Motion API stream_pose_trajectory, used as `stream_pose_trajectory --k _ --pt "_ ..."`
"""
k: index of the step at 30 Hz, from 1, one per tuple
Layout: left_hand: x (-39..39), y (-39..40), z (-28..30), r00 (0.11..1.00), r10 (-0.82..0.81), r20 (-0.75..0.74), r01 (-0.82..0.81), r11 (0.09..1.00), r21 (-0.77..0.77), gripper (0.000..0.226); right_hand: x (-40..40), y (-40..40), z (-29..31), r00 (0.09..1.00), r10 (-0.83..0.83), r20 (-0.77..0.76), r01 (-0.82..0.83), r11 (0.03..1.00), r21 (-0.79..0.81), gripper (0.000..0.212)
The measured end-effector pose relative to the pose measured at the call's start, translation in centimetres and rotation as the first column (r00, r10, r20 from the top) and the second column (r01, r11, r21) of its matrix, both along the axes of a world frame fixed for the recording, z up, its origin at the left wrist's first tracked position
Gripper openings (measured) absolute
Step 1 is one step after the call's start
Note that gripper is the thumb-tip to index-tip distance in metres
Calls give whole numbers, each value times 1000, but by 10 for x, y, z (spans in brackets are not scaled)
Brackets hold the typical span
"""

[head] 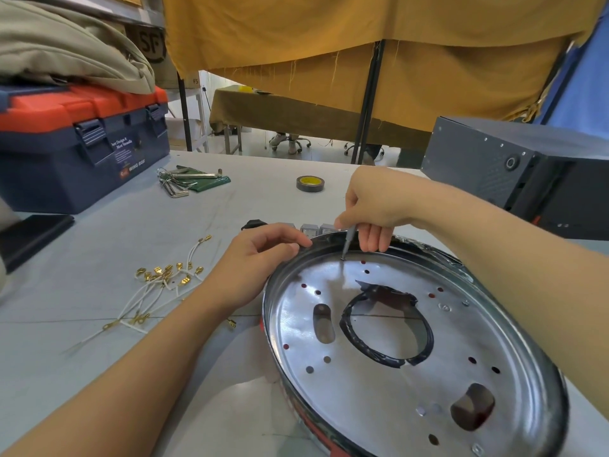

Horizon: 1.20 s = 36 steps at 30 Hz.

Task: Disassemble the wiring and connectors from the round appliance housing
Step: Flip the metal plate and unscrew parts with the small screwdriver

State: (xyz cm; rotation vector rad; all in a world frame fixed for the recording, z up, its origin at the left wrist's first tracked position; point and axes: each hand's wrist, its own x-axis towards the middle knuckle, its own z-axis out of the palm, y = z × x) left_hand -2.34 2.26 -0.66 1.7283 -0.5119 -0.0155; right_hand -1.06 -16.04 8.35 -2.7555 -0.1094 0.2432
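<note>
The round appliance housing (379, 384) is a shiny metal pan with several holes and a black-rimmed central opening, lying on the table at lower right. My left hand (260, 258) grips its far left rim. My right hand (372, 209) holds a thin screwdriver (347, 244) upright, its tip on a screw near the pan's far edge. A pile of white wires with gold terminals (158, 285) lies on the table left of the housing. Small grey and black parts (309, 229) sit just behind the rim, partly hidden by my hands.
A blue and orange toolbox (82, 143) stands at back left, hex keys on a green pouch (191, 183) beside it. A roll of tape (309, 183) lies mid-table. A dark grey box (514, 169) stands at the right. A black flat object (29, 235) lies at the left edge.
</note>
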Motion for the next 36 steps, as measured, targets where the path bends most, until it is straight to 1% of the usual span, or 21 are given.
stream_pose_trajectory --k 2,4,11,14,19,21,22,24,26,28,30,36 --pt "0 0 0 1000 2 1 -2 1000 4 23 0 -2 -1 1000 22 -3 -22 998 60 26" --pt "0 0 0 1000 -2 4 2 1000 5 23 0 -3 -2 999 47 -4 -47 996 80 21" --pt "0 0 0 1000 -1 12 1 1000 10 22 2 -19 -3 983 182 30 -182 983 21 21" --pt "0 0 0 1000 0 11 0 1000 9 22 3 -21 -4 968 244 57 -242 970 -29 20" --pt "0 0 0 1000 -7 7 6 1000 11 23 0 -28 -5 957 276 91 -275 961 -25 18" --pt "-1 0 1 1000 -8 4 8 1000 8 23 1 -24 -2 958 277 80 -270 959 -90 18" --pt "-1 0 1 1000 -11 1 11 1000 5 23 3 -21 1 962 267 61 -255 955 -151 20" --pt "-2 0 1 1000 -16 -4 16 1000 1 23 8 -14 10 977 214 -10 -207 932 -299 31" --pt "-2 0 1 1000 -17 -8 17 1000 -1 23 10 -7 18 985 137 -109 -170 900 -402 43" --pt "-1 0 0 1000 -15 -6 15 1000 1 23 10 0 22 982 96 -164 -158 890 -427 50" --pt "-1 0 0 1000 -14 -1 14 1000 1 23 10 7 21 985 93 -142 -147 889 -434 54" --pt "-1 0 -1 1000 -6 0 6 1000 -4 23 9 19 15 985 150 -88 -174 867 -467 47"
